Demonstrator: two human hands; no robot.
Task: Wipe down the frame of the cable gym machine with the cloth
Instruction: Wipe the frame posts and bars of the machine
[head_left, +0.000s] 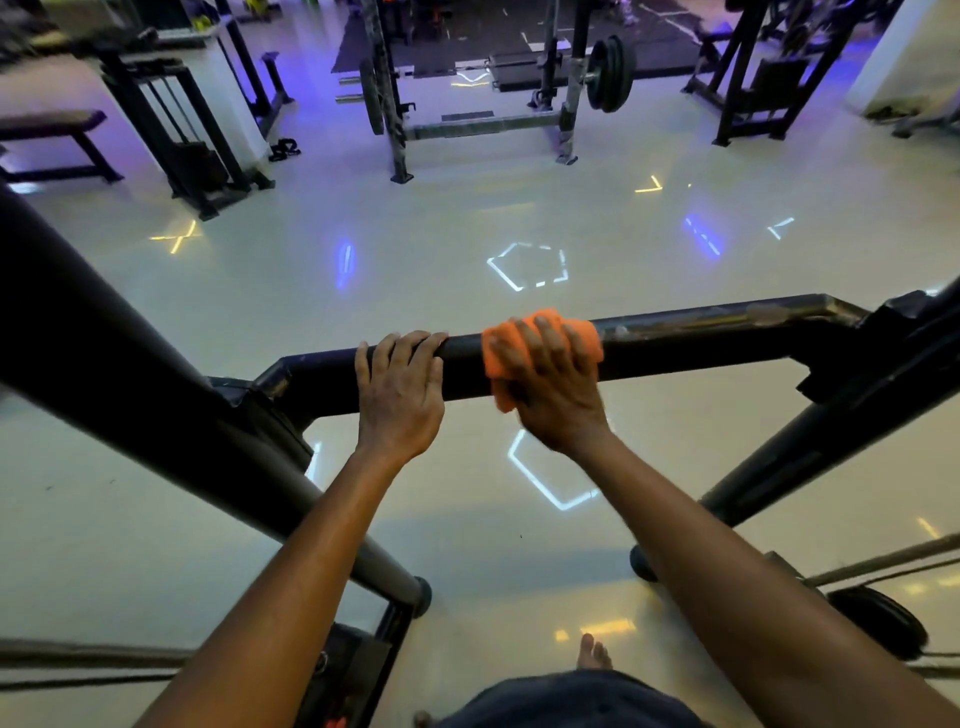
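A black horizontal crossbar (691, 345) of the cable machine frame runs across the middle of the view, joined to slanted black tubes on both sides. My right hand (550, 387) presses an orange cloth (501, 345) onto the bar, with its fingers wrapped over cloth and bar. The cloth drapes over the bar's top and front. Just left of it, my left hand (400, 392) rests on the bare bar with its fingers curled over the top.
A thick slanted frame tube (104, 364) crosses the left side, another (831, 441) the right. Cables (883, 566) and a round black weight (878, 621) lie low right. A squat rack (483, 93), benches and other machines stand beyond on the glossy floor. My bare foot (595, 654) shows below.
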